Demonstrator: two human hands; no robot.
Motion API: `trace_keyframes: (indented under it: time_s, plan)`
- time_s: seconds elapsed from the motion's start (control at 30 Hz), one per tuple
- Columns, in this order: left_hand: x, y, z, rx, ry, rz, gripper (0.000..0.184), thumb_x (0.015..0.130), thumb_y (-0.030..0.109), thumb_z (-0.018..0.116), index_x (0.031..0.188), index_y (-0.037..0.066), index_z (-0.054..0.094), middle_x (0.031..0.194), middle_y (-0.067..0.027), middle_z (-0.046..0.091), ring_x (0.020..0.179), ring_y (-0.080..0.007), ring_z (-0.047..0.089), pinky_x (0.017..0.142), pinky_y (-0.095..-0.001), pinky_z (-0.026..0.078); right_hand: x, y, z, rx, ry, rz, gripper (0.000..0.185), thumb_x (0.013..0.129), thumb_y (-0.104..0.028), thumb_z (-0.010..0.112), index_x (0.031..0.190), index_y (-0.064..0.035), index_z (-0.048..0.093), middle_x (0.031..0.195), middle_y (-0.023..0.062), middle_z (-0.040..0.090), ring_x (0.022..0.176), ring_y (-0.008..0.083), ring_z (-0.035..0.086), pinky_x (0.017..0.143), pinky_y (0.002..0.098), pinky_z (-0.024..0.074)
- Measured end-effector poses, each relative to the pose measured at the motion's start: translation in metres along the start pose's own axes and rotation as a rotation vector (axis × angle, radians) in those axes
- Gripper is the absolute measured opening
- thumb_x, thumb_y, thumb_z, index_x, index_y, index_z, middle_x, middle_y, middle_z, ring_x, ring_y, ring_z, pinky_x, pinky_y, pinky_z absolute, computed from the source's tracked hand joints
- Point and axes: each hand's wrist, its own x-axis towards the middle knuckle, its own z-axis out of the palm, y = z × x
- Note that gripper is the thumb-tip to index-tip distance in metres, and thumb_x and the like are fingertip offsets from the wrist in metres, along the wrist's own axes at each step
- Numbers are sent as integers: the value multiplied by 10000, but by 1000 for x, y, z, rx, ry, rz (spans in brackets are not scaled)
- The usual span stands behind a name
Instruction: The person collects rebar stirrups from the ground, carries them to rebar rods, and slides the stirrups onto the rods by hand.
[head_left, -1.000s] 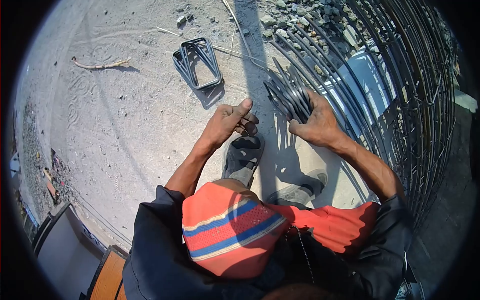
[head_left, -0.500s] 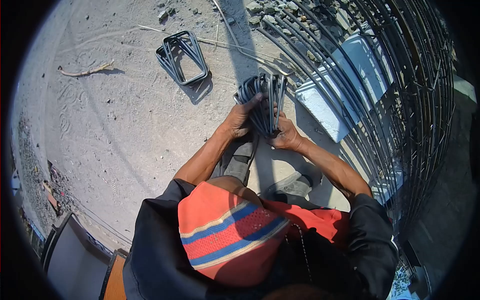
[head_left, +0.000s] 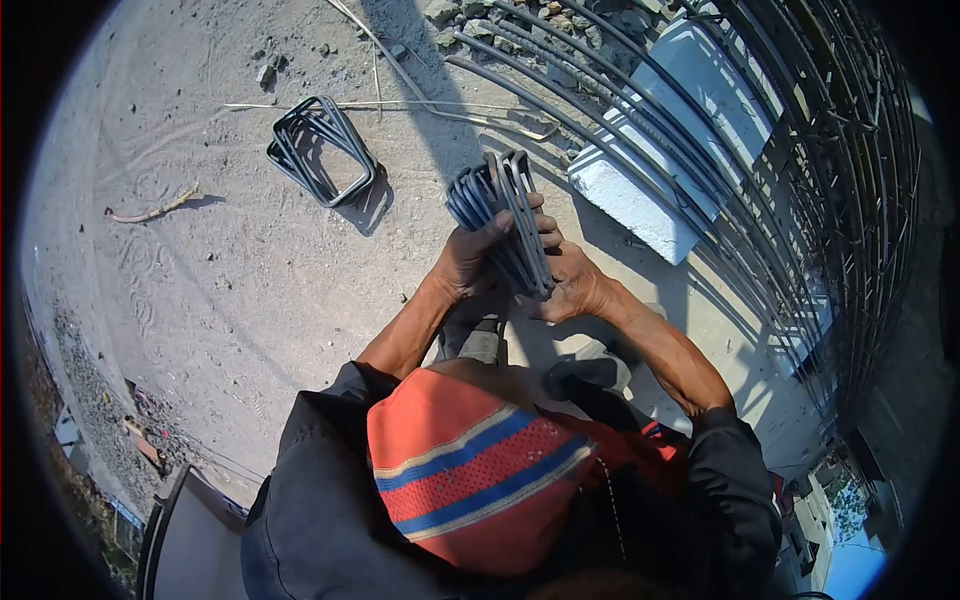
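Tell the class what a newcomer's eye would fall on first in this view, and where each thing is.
Probably the red cap with blue stripes, low in the middle. Just above it, the left hand and right hand grip a bundle of bent metal rods. Long dark bars curve down the right side, some crossing over a white block.

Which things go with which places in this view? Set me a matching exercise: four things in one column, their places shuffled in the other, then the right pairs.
Things
1) Bundle of steel stirrups
2) Crooked stick
3) White block
4) Smaller set of stirrups

Places
A) Partly behind long rebar rods
B) On the ground, between the stick and the hands
C) Held between left hand and right hand
D) Near the picture's left edge

Pairs: 1-C, 2-D, 3-A, 4-B
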Motion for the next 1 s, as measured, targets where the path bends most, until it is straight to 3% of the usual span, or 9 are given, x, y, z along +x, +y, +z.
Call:
trace_keyframes:
  time_s: [0.03, 0.13, 0.17, 0.33, 0.37, 0.57, 0.67, 0.9, 1.0]
  plan:
    - [0, -1, 0, -43, -18, 23, 601, 795, 289, 687, 1245, 4, 407, 1063, -108, 546, 1029, -248, 548, 937, -381, 438, 2, -3, -1, 0, 64, -82, 293, 615, -204, 752, 833, -64, 616, 742, 104, 605, 834, 301, 584, 835, 393, 416]
    - [26, -2, -26, -254, -70, 85, 569, 856, 339, 593, 1300, 56, 375, 1174, -147, 536, 1059, -275, 555, 914, -440, 473, 9, 9, -5, 34, -26, 92, 296, 709, -300, 718, 831, -45, 630, 759, 103, 616, 847, 302, 578, 841, 397, 421]
    - [23, -2, -27, 126, 130, 141, 515, 875, 315, 574, 1278, 45, 399, 1182, -145, 525, 1046, -263, 556, 906, -435, 476, 7, 15, -3, 42, 8, 141, 318, 746, -336, 687, 839, -37, 635, 767, 102, 621, 834, 290, 581, 827, 391, 430]
    - [24, -8, -15, 159, 274, 253, 360, 870, 145, 591, 1169, -35, 508, 1013, -115, 621, 883, -194, 626, 778, -329, 530, -5, 22, 8, 246, 198, 508, 486, 886, -466, 517, 887, 2, 650, 826, 116, 645, 768, 213, 600, 725, 323, 470]
    - [25, -12, -19, 169, 318, 295, 361, 866, 135, 595, 1169, -39, 506, 1015, -120, 621, 878, -190, 629, 770, -325, 533, -4, 21, 9, 323, 231, 555, 422, 878, -397, 571, 929, 17, 635, 848, 109, 655, 749, 155, 606, 678, 263, 471]
    - [14, -12, -18, 169, 439, 335, 303, 830, 96, 637, 1088, -35, 547, 932, -100, 636, 795, -160, 631, 690, -279, 535, 3, 25, 1, 650, 205, 673, 298, 822, -174, 679, 1015, 34, 586, 853, 90, 662, 768, 94, 598, 666, 219, 473]
    - [8, -6, -20, 335, 497, 290, 264, 784, 84, 686, 1002, -22, 583, 859, -75, 640, 744, -145, 620, 658, -261, 520, 6, 21, 3, 619, 315, 598, 266, 795, -153, 702, 972, 21, 606, 805, 74, 661, 735, 81, 593, 631, 204, 462]
    - [5, 1, -18, 546, 519, 272, 272, 714, 54, 739, 938, 2, 595, 824, -51, 634, 718, -131, 605, 656, -255, 503, 6, 16, 3, 401, 200, 655, 213, 778, -132, 715, 907, 4, 612, 749, 39, 645, 632, 51, 556, 540, 173, 411]
    - [2, -3, -23, 496, 481, 307, 231, 730, 68, 729, 907, 14, 590, 788, -40, 622, 682, -128, 595, 632, -249, 495, -2, 28, 16, 717, 415, 624, 246, 800, -146, 697, 955, 9, 585, 761, 40, 641, 669, 66, 568, 580, 184, 427]
